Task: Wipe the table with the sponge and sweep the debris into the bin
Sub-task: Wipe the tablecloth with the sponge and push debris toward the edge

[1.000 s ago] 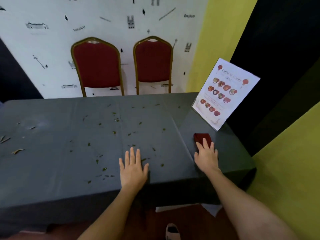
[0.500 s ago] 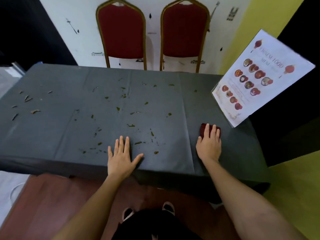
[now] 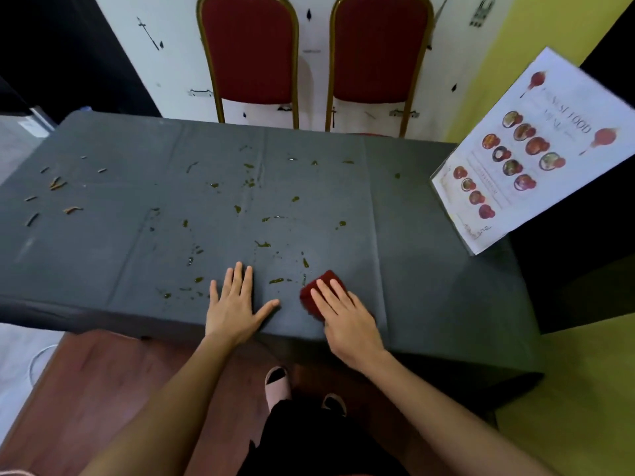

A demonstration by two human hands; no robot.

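Observation:
A dark grey cloth covers the table. Several green and brown bits of debris lie scattered over its middle and left end. My right hand presses flat, with straight fingers, on a dark red sponge near the front edge. My left hand rests flat on the cloth just left of it, fingers spread. A green crumb lies between the two hands. No bin is in view.
A standing menu card leans at the table's right end. Two red chairs stand against the far wall. My feet are on the brown floor below the table's front edge.
My right hand has slid the sponge leftward along the front edge, from near the menu card to beside my left hand. The camera has tilted further down.

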